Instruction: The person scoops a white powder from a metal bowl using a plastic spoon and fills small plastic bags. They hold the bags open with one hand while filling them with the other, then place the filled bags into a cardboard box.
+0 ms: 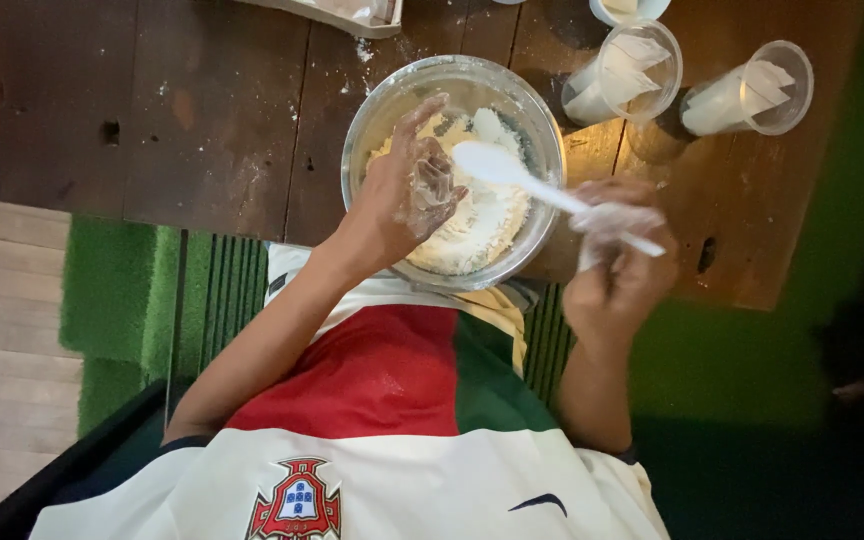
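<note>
Across the dark wooden desk [152, 110] I read the scene from the left edge, where bare planks carry a light dusting of flour. Moving right, I see my left hand [407, 190] reaching forward from a bent elbow, its palm hanging over the glass bowl [362, 120]. Its fingers [422, 115] are loosely spread and slightly curled, smeared with pale dough, gripping nothing; whether the fingertips touch the mix I cannot tell. The bowl sits near the desk's close edge and holds a crumbly, pale yellow dough mixture [482, 225] with loose white flour on top.

Next comes the white spatula [512, 170], its blade resting over the mixture inside the bowl and its handle slanting out over the rim toward the right. My right hand [617, 255] is raised from an upright forearm just beside the bowl, its fingers pressed together around the handle through a thin clear plastic glove.

Farther right, behind the bowl, two clear plastic cups [622, 70] lie tipped on the desk, each with white residue and a crumpled white piece inside; a third white cup is cut off at the top edge.
</note>
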